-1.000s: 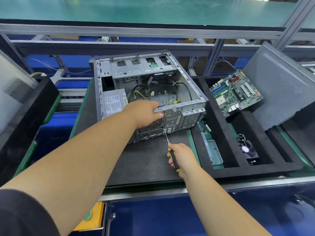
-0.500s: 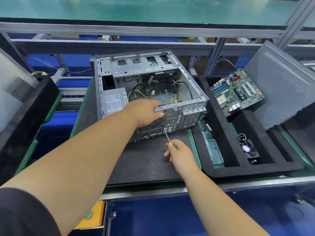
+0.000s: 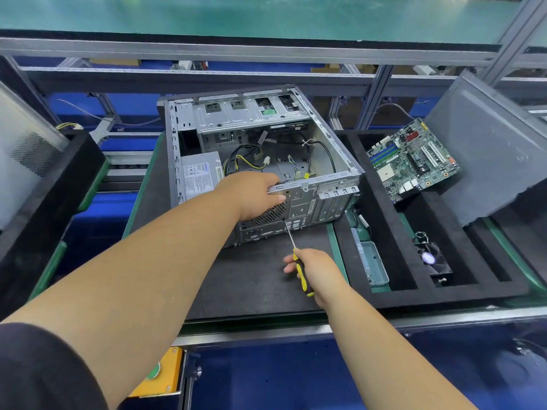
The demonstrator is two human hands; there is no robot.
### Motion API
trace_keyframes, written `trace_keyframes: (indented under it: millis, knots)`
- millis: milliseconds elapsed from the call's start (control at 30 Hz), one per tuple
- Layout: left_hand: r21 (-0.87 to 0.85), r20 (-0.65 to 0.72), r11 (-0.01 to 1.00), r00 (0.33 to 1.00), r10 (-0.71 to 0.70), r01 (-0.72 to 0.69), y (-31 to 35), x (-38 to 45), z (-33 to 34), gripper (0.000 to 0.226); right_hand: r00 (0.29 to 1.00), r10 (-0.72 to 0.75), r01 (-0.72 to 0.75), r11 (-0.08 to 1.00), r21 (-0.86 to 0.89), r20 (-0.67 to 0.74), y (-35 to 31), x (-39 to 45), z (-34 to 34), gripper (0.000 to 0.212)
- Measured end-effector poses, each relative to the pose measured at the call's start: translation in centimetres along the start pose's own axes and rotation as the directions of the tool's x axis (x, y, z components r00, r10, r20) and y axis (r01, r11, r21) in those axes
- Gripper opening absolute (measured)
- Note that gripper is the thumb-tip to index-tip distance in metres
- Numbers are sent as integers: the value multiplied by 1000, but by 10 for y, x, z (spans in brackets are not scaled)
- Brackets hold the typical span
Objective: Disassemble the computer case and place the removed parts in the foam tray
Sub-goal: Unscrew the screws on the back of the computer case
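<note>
The open grey computer case [image 3: 331, 149] lies on its side on a black mat, with a power supply [image 3: 201, 174] and loose cables inside. My left hand [image 3: 254, 195] grips the case's rear top edge, thumb on the back panel. My right hand [image 3: 318, 270] holds a yellow-and-black screwdriver [image 3: 299, 263] by the handle, its tip touching the rear panel just below the fan grille. To the right, the black foam tray [image 3: 393, 232] carries a green motherboard [image 3: 411, 161], a small fan [image 3: 432, 258] and a pale green part [image 3: 371, 258].
A grey side panel [image 3: 488, 149] leans at the tray's right. Another black foam tray [image 3: 44, 196] with a panel stands at the left. A metal rail [image 3: 266, 329] runs along the near bench edge, with a yellow button box [image 3: 159, 374] below it.
My right hand has turned on the screwdriver, so the yellow handle shows again. The tip stays on the rear panel, and my left hand keeps its grip on the case.
</note>
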State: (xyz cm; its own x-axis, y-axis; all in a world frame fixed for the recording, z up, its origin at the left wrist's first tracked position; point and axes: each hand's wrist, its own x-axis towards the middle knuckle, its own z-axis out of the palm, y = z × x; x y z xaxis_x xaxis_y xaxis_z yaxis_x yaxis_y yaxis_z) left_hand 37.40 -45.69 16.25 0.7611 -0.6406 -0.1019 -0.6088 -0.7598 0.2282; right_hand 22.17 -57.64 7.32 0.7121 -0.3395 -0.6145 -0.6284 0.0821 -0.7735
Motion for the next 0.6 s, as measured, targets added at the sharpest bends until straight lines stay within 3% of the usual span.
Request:
trace_keyframes:
  millis: [100,267,400,467,600]
  knots:
    - [6,2,1000,1000,-2,2,0,1,0,35,998,20,-25,996,82,55,0,0,0,32]
    - [5,-7,1000,1000,7,-7,-1,1,0,37,997,-61,50,973,224,44,8,1,-1,12]
    - [-11,-3,1000,1000,9,-9,-1,1,0,37,958,-227,203,968,-146,-177,12,3,1,19]
    - [-8,0,1000,1000,11,-11,-1,1,0,37,934,-277,207,934,-293,-226,10,2,0,22]
    - [-6,3,1000,1000,12,-12,-1,2,0,34,993,-68,57,992,-109,-95,-2,-2,0,26]
